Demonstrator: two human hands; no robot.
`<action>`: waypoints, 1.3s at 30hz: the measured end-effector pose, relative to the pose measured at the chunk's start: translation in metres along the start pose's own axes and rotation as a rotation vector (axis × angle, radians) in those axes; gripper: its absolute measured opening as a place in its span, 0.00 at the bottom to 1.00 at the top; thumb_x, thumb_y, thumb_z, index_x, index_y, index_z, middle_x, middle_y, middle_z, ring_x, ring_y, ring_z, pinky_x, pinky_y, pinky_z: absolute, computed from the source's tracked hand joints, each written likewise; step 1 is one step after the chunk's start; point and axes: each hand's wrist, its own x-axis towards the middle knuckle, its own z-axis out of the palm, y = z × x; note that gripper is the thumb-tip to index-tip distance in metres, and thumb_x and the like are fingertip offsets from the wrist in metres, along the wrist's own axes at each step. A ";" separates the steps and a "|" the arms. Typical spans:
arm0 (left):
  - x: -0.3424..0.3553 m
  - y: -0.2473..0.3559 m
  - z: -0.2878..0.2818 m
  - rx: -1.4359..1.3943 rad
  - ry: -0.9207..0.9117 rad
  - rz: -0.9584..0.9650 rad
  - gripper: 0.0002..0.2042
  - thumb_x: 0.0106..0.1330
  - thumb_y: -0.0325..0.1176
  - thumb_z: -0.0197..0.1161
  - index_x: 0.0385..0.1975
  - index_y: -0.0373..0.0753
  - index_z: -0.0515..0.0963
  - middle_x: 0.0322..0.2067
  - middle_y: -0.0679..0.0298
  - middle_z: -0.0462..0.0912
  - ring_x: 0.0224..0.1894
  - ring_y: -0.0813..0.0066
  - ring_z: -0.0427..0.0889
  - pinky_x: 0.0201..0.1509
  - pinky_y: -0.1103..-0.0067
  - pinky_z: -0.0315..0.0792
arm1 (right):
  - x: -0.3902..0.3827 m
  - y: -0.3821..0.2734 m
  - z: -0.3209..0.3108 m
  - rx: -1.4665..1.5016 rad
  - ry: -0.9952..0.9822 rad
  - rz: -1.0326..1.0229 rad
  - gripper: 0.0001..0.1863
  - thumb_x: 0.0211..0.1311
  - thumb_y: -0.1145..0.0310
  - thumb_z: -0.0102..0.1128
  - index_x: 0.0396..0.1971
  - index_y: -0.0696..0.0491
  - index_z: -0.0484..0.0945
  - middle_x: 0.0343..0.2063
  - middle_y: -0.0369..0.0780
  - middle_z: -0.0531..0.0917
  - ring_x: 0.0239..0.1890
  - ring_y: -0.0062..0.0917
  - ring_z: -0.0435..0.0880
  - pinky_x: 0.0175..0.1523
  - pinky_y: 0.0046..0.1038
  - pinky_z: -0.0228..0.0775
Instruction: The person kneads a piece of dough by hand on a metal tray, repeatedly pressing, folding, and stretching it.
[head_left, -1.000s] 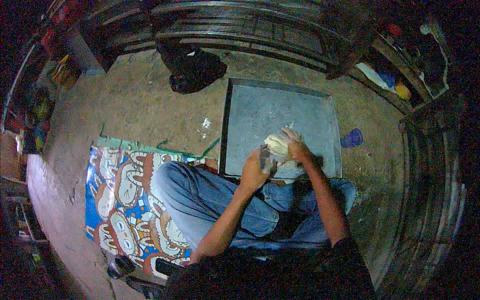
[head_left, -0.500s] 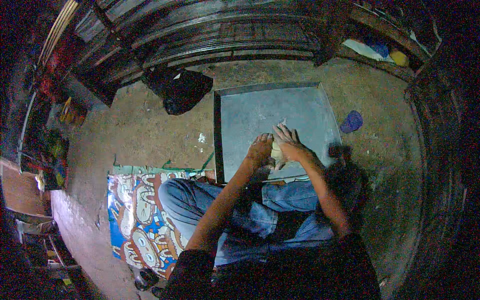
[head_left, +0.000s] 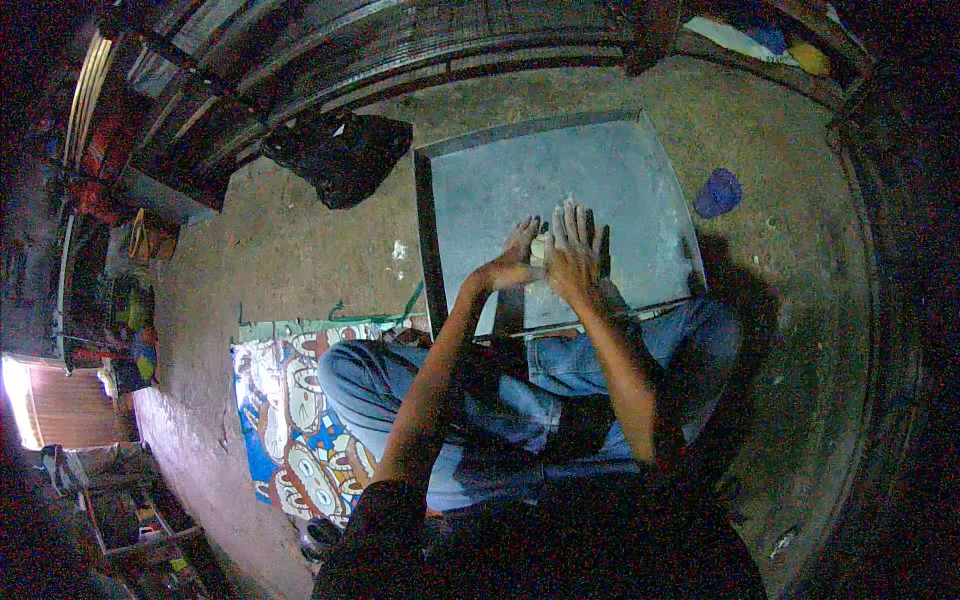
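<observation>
A pale lump that looks like dough [head_left: 539, 250] lies on a shallow grey tray [head_left: 490, 180] in front of my crossed legs, mostly covered by my hands. My left hand [head_left: 508, 260] is at its left side, fingers stretched forward and thumb reaching across toward it. Flat and with fingers extended, my right hand [head_left: 573, 255] rests over or against its right side. White powder marks the fingers and the tray near the fingertips. Neither hand is closed around the lump.
A black plastic bag [head_left: 345, 160] sits beyond the tray's left corner. To the right stands a purple cup [head_left: 718, 194]. A colourful cartoon-printed mat [head_left: 300, 420] lies by my left knee. Dark slatted racks line the far side. A wooden stool-like box is at the far left.
My hands have moved forward over the lump; the right hand's fingers now point straight ahead, and the left hand has spread its thumb. The whole view has shifted and turned slightly.
</observation>
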 end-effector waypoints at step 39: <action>0.042 -0.010 -0.014 0.641 0.782 -0.189 0.35 0.63 0.40 0.50 0.71 0.39 0.50 0.70 0.48 0.52 0.73 0.48 0.44 0.73 0.50 0.34 | 0.087 0.026 0.049 0.399 -0.209 0.565 0.36 0.66 0.43 0.46 0.69 0.48 0.56 0.71 0.49 0.48 0.74 0.46 0.43 0.71 0.53 0.38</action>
